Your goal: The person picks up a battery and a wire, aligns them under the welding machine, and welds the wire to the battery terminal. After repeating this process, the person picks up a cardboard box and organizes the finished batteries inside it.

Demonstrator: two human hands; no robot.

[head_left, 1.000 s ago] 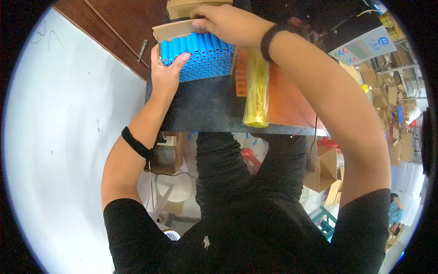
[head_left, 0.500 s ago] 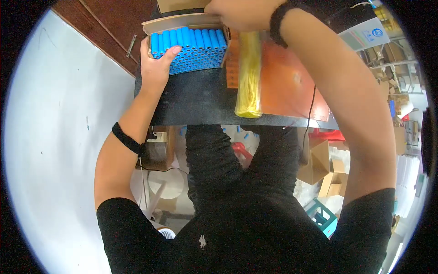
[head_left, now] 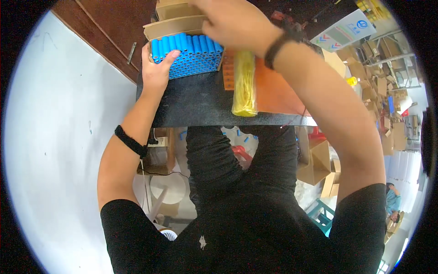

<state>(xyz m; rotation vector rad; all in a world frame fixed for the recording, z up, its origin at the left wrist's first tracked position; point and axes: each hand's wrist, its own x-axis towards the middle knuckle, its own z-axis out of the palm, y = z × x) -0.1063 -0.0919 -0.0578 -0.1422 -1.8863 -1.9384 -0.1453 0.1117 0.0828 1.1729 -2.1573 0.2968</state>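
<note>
Blue cylindrical battery cells point(head_left: 194, 61) lie stacked in an open cardboard box point(head_left: 175, 28) at the far left of the dark table, their ends toward me. My left hand point(head_left: 156, 69) grips the box's left side, fingers around its outer wall and thumb resting over the cell ends. Above the box's right part is my right hand point(head_left: 239, 25), blurred and bent over the back flap and top row. Its fingertips are partly smeared and cut off by the picture's upper edge, so I cannot tell whether it holds anything.
Right of the box lies a yellow bundle in clear wrap point(head_left: 245, 86), beside an orange sheet point(head_left: 278, 93). Another cardboard box point(head_left: 171, 11) stands behind. A white wall point(head_left: 68, 137) borders the left. Cartons point(head_left: 315, 162) and a green stool point(head_left: 323, 214) are on the floor at right.
My right hand has moved left and closer to me, over the box's right part. My left hand keeps its hold on the box. The view has shifted slightly.
</note>
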